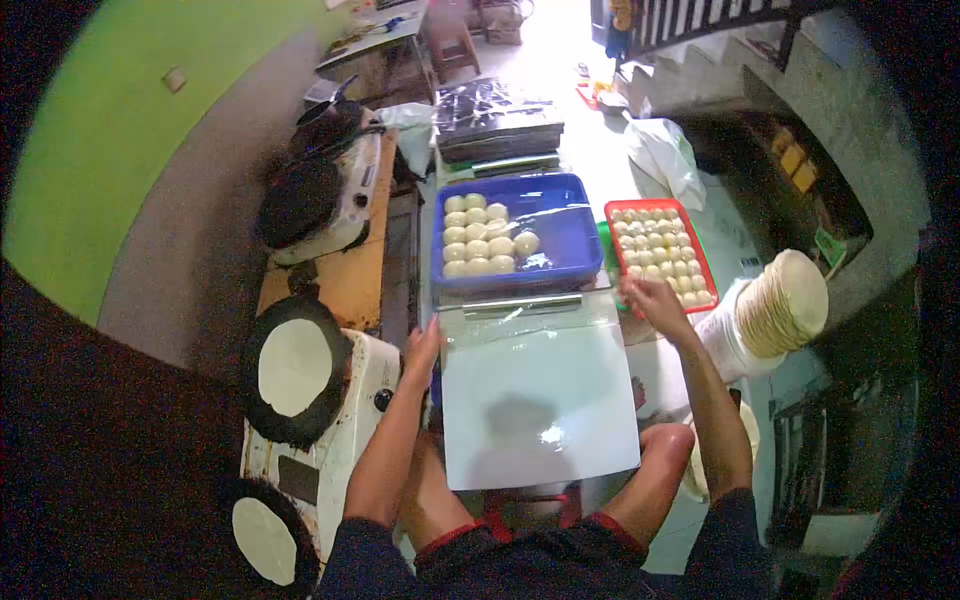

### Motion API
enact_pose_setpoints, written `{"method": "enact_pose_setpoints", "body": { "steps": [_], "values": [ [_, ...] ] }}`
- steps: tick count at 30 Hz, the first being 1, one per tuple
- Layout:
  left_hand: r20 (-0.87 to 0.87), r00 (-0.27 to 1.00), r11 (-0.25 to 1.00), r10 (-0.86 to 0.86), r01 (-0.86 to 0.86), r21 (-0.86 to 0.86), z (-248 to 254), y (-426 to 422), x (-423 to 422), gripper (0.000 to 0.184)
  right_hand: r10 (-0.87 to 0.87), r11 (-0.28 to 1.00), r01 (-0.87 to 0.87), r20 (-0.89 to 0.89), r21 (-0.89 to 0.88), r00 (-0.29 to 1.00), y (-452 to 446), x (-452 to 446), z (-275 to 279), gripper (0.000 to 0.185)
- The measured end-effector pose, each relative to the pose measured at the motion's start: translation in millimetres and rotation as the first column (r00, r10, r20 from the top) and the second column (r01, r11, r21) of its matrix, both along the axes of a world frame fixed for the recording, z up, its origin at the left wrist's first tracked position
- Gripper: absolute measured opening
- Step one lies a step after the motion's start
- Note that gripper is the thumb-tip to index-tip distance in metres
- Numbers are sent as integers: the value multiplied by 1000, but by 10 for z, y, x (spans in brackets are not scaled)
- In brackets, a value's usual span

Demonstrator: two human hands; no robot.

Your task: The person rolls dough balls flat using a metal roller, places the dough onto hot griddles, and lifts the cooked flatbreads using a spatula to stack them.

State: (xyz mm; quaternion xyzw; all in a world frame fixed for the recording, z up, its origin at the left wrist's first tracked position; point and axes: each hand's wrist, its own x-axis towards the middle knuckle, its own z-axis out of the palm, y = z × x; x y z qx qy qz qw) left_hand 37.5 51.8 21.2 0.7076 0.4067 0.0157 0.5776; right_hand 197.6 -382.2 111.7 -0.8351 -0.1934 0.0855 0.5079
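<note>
A smooth white board [540,400] with a clear sheet over its far part lies in front of me, above my knees. My left hand [424,348] is at the board's far left edge, its fingers pointing forward and stretched out. At the far right corner, beside the red tray [613,208], my right hand [655,302] has its fingers curled; what they hold, if anything, is hidden. Beyond the board stands a blue tray [570,235] with rows of round dough balls [478,248] on its left side. Smaller dough balls [660,245] fill the red tray.
On the left, flat dough rounds [295,368] lie on dark round pans [250,390] over a white stove [370,365]. A tall stack of flatbreads [785,305] stands at right on a white container [722,325]. A white plastic bag [665,160] lies beyond the red tray.
</note>
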Motion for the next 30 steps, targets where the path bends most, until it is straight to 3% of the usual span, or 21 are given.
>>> {"method": "enact_pose_setpoints", "body": {
  "steps": [1, 3, 5, 6, 7, 9, 10, 11, 12, 14, 16, 19, 20, 23, 24, 26, 27, 28, 29, 30],
  "values": [
    [73, 997, 999, -39, 37, 29, -5, -39, -265, 62, -15, 996, 21, -74, 85, 997, 35, 174, -35, 34],
    [-103, 991, 993, -89, 96, 66, 270, -175, -844, 58, -14, 997, 21, -98, 73, 995, 263, 492, -27, 35],
    [-219, 967, 976, 128, -161, -143, 36, -169, -1260, 51, 17, 996, -4, -143, 94, 990, 607, 804, -94, 36],
    [-168, 969, 971, 180, -202, -125, -79, -176, -1450, 47, 42, 995, -22, -192, 101, 981, 814, 1030, -311, 37],
    [-120, 965, 963, 232, -245, -109, -177, -200, -1640, 44, 27, 1000, -27, -288, 3, 957, 1048, 1262, -520, 40],
    [31, 968, 951, 249, -250, 181, -180, -347, -1711, 45, -55, 972, -39, -384, -232, 922, 1493, 1383, -596, 51],
    [123, 975, 867, 184, -220, 446, 11, -608, -1626, 49, -113, 931, -34, -376, -363, 920, 1702, 1356, -520, 57],
    [196, 976, 709, 95, -204, 675, 217, -788, -1518, 55, -207, 960, 133, -304, -248, 930, 1946, 1456, -863, 36],
    [91, 995, 769, -40, -28, 639, 391, -834, -1380, 74, -299, 916, 216, -213, -339, 930, 2162, 1420, -824, 38],
    [131, 977, 732, -165, 32, 681, 332, -834, -996, 79, -338, 874, 261, -126, -409, 933, 2483, 1341, -746, 48],
    [-8, 978, 624, -210, 140, 768, -117, -673, -615, 75, -260, 904, 189, -142, -383, 955, 2672, 1386, -746, 65],
    [-272, 921, 656, -277, 389, 647, 46, -647, -277, 59, -324, 937, 305, -104, -169, 940, 2677, 1202, -561, 57],
    [-185, 945, 652, -270, 321, 687, -126, -577, -229, 40, -357, 933, 348, -111, -92, 928, 2606, 1157, -429, 51],
    [-191, 936, 650, -297, 344, 677, -151, -413, -150, 29, -90, 975, 102, -64, 199, 994, 2073, 938, -248, 51],
    [-100, 940, 613, -326, 291, 735, -183, -346, -165, 24, -7, 999, 11, -94, 39, 996, 1852, 675, -109, 51],
    [66, 931, 570, -359, 162, 805, -91, -312, -156, 17, 292, 948, -313, -228, -60, 929, 1439, 68, -140, 45],
    [144, 921, 561, -363, 92, 823, 91, -352, -144, 15, 429, 888, -460, -310, -28, 848, 1300, -308, -183, 38],
    [181, 904, 569, -387, 79, 819, 340, -426, -135, 15, 510, 825, -540, -193, -166, 838, 1215, -594, -486, 40],
    [225, 883, 573, -412, 60, 817, 624, -488, -107, 15, 496, 799, -568, -318, -197, 808, 1179, -862, -658, 41],
    [250, 865, 557, -435, 40, 830, 854, -559, -82, 15, 487, 773, -543, -241, -328, 839, 1170, -1062, -742, 40]
  ]
}}
